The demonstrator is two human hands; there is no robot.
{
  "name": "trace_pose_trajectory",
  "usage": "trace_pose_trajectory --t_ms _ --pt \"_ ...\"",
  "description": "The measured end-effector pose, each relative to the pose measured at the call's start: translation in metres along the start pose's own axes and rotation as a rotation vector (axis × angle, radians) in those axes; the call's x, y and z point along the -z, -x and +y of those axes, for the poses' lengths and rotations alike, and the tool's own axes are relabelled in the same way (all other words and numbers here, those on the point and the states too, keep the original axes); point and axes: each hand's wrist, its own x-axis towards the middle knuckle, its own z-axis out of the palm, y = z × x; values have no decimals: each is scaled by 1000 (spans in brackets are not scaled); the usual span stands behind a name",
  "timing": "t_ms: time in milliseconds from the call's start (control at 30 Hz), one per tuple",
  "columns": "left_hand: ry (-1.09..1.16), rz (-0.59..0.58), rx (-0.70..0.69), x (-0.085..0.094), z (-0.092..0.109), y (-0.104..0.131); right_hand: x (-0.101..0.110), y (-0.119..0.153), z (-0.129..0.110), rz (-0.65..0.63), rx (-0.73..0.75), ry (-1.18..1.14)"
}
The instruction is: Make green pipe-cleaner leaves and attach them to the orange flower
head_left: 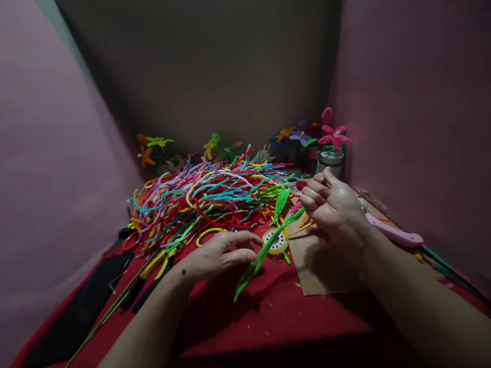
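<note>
A twisted bundle of green pipe cleaners slants across the middle, its lower end hanging free. My right hand is closed in a fist around the upper end. Lower on the bundle, the thumb and forefinger of my left hand close on it from the left; the exact contact is partly hidden. Behind the bundle lies a roll of tape with a yellow rim and a dotted white core. A leaf-shaped green pipe cleaner piece is just beyond it.
Loose, many-coloured pipe cleaners form a large heap behind my hands. Yellow-and-black pliers and a dark flat object are at left. Cardboard lies under my right hand, near a pink-handled tool. Pipe cleaner flowers stand behind.
</note>
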Motion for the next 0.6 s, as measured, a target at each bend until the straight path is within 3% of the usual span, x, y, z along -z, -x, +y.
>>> trace_pose_trajectory --t_ms 167,367,600 --pt "457 130 45 -22 14 -12 -1 2 16 -16 -74 -29" --pt "583 247 106 -33 11 -17 2 -2 27 -18 -97 -48" --pt "802 185 193 -36 8 -17 -4 2 33 -86 -73 -4"
